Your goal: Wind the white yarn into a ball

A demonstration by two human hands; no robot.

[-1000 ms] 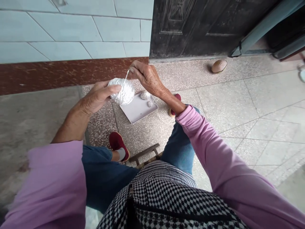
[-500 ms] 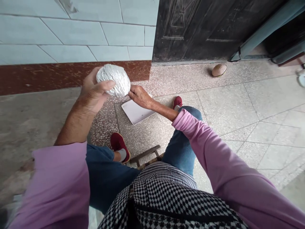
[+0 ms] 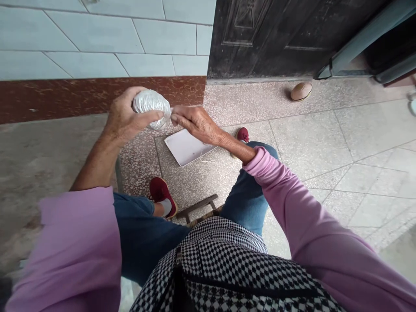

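My left hand is wrapped round a white ball of string, held up in front of the red-brown wall base. My right hand is right beside the ball, its fingertips pinched at the ball's right side on the thin white string, which is hardly visible. A loose bit of string lies on the floor below my right wrist. Under my hands a flat white tray rests on the speckled floor.
I sit on a low wooden stool, red shoes on the terrazzo floor. A dark door stands ahead, with a round tan object at its foot. Pale blue tiles cover the wall to the left.
My left hand lifted the ball and turned it. My right hand dropped from above the ball to below it, then came back to its right side, carrying the string around.
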